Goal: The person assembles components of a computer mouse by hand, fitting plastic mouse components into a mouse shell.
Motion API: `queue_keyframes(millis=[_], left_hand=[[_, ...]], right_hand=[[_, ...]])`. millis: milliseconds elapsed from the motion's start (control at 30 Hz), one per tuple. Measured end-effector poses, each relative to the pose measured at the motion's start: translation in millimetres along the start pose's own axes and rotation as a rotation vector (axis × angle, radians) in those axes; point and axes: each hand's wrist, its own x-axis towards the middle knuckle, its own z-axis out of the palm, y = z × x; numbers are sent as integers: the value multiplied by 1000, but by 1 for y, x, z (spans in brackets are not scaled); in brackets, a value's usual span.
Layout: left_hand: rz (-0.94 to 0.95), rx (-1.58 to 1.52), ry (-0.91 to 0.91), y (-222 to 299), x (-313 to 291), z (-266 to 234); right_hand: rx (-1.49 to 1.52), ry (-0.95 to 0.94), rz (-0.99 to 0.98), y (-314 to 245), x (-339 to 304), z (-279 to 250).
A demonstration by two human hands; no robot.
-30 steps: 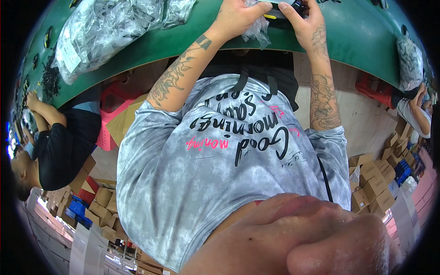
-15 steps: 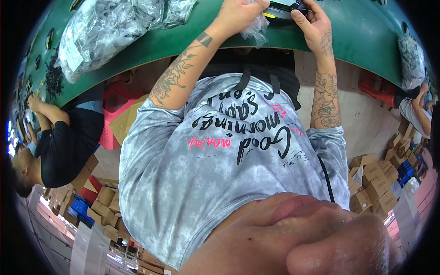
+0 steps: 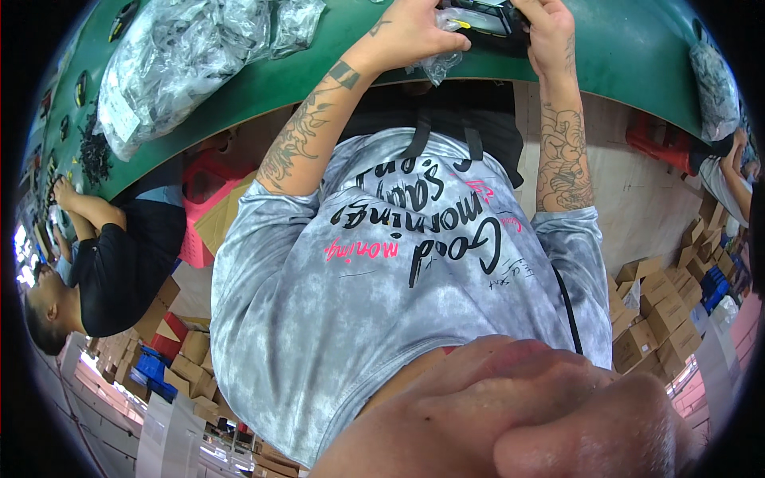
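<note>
At the top edge, over the green table [image 3: 621,68], a black device with a pale, shiny face [image 3: 496,21] lies between my hands. My right hand [image 3: 548,30] has its fingers curled round the device's right end. On the other side my left hand [image 3: 408,32] is closed on a crumpled clear plastic bag [image 3: 437,69], its thumb pointing toward the device. A small yellow piece [image 3: 460,25] shows beside that thumb. The picture's upper edge cuts off part of the device and some fingertips.
A large clear bag of dark parts [image 3: 179,76] lies to the left, with a smaller bag [image 3: 296,28] beside it. Loose black pieces [image 3: 94,147] are heaped farther left, near a co-worker in black [image 3: 127,255]. Another filled bag [image 3: 713,92] sits at far right. Cardboard boxes [image 3: 657,311] stand behind.
The device has tilted and moved slightly up toward the picture's edge. My left hand has shifted a little, its thumb now stretched toward the device; my right fingers have curled in closer.
</note>
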Motion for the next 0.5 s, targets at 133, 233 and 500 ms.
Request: queue_keyframes(millis=[133, 233, 500], left_hand=[[227, 601, 102, -9, 5, 8], [169, 661, 89, -2, 5, 9], [216, 801, 98, -5, 5, 11]], right_hand=[[313, 64, -82, -6, 1, 14], [180, 142, -168, 2, 0, 17], [-261, 334, -501, 20, -20, 21]])
